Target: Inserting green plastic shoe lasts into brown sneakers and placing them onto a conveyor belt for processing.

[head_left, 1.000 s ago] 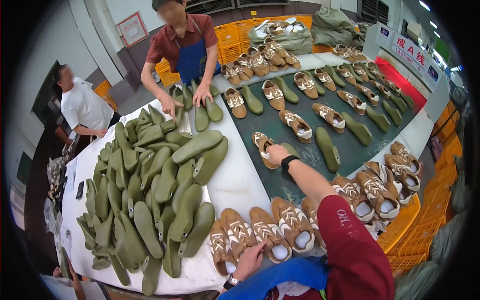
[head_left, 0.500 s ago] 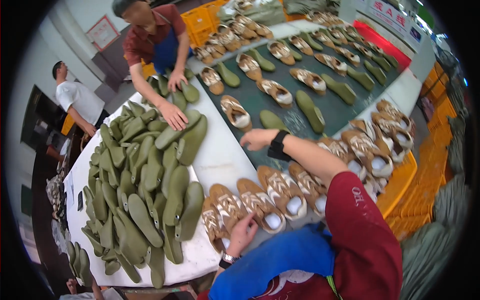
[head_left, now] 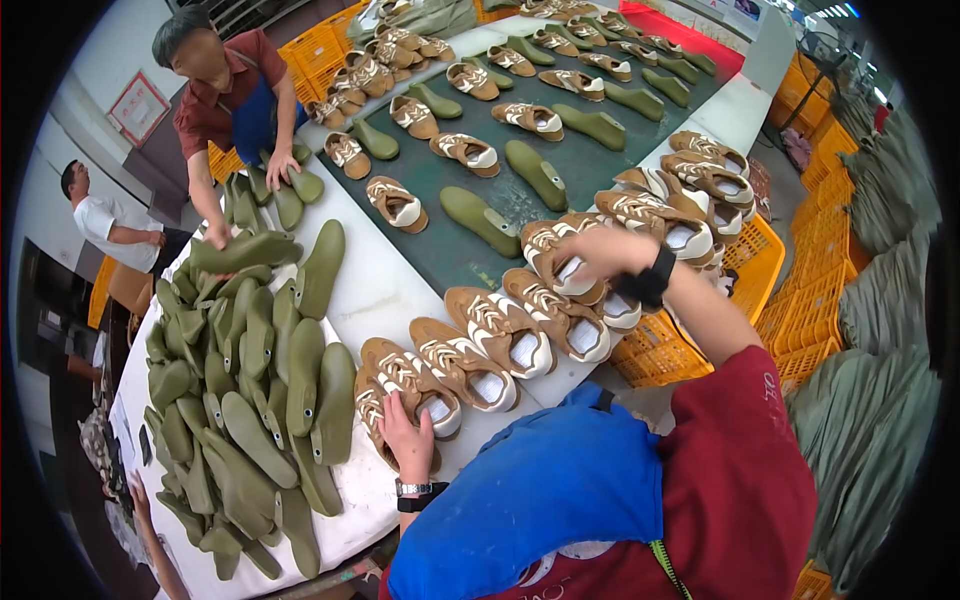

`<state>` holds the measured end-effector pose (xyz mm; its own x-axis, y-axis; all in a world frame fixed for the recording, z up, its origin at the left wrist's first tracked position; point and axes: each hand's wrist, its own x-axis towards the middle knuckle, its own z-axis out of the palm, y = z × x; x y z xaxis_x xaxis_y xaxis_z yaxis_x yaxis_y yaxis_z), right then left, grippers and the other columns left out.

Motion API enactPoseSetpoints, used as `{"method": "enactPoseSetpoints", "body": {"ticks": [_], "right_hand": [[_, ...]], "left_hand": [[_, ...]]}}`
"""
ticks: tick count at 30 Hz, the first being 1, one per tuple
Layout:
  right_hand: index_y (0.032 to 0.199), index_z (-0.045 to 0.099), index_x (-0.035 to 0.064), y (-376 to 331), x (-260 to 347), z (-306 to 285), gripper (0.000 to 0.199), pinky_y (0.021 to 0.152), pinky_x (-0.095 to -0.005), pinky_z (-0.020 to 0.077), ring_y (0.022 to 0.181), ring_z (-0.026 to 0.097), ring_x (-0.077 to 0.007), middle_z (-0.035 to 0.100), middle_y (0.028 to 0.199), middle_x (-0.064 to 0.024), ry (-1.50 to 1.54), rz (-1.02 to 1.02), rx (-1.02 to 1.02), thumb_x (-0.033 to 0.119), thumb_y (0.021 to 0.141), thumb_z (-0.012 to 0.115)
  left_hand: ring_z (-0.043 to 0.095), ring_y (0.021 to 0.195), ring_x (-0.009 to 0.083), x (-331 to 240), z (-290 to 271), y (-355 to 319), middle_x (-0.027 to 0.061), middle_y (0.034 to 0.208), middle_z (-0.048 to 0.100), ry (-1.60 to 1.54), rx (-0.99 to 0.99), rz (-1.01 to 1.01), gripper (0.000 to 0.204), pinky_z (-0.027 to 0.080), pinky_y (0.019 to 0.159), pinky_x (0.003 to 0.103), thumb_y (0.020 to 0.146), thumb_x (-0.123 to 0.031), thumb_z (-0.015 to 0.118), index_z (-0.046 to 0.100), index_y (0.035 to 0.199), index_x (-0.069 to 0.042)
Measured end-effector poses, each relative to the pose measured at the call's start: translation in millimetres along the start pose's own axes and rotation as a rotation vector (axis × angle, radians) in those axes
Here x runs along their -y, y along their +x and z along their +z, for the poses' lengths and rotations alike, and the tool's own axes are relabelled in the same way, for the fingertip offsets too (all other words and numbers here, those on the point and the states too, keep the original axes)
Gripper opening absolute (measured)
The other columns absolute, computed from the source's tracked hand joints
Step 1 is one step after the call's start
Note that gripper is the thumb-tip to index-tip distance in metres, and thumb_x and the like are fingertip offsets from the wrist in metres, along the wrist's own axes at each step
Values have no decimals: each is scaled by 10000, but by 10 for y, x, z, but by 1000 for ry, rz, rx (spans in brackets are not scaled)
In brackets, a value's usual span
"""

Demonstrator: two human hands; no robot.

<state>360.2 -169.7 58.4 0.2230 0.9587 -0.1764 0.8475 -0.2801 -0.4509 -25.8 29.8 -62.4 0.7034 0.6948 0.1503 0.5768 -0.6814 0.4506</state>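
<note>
My left hand rests on the leftmost brown-and-white lace-up shoe, its thumb and fingers apart. A neighbouring shoe lies right beside that hand. Over toward the right part of the row, my right hand is at the opening of another brown shoe, which leans over the ones next to it. Motion blurs its fingers, so whether they grip this shoe is unclear. Both wrists wear dark bands. In front of me the shoes stand side by side, with paper-white insides showing.
Green shoe lasts lie heaped on the white table to the left. A co-worker handles lasts across it. Shoes and lasts sit on the dark green belt. Yellow crates and green sacks are at the right.
My right hand has moved from over the belt to the shoes at the right of the row. My left hand is now at the row's left end. The view has shifted rightward.
</note>
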Motion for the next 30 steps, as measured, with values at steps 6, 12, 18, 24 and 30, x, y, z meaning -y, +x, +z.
{"method": "enactPoseSetpoints", "body": {"ticks": [6,12,18,24,30], "right_hand": [[1007,607,87,-333,123,480,311,752,-415,481,870,596,-320,607,962,-126,-185,243,-201,236,736,638],[888,595,64,-575,652,319,258,644,-353,473,732,587,-292,588,830,-116,174,-103,-542,225,706,684],[853,600,62,-506,1014,1219,192,635,-442,481,753,596,-323,577,812,-119,90,-136,-77,177,700,622],[913,591,81,-498,1007,1102,213,668,-423,479,774,599,-317,569,853,-122,148,-137,-80,207,746,636],[957,597,87,-418,1106,1036,247,667,-409,484,776,596,-322,583,839,-125,110,-205,-28,223,754,638]], "left_hand": [[411,1204,320,35,-15,-27,208,1281,444,-41,46,-1,595,198,1045,490,752,-152,600,378,1281,8],[461,1152,308,20,-79,-6,183,1199,517,-71,125,-73,619,183,1050,477,701,-129,598,393,1273,-8],[425,1142,377,130,-123,-41,208,1190,498,-41,137,-34,613,255,1018,460,686,-148,629,420,1242,3],[421,1130,403,319,-274,-50,242,1237,431,-27,-4,-72,589,342,966,444,721,-210,673,435,1199,38],[502,1030,371,416,-207,-243,198,1223,416,-186,-12,-207,482,449,855,384,708,-180,697,485,1111,-23]]}}
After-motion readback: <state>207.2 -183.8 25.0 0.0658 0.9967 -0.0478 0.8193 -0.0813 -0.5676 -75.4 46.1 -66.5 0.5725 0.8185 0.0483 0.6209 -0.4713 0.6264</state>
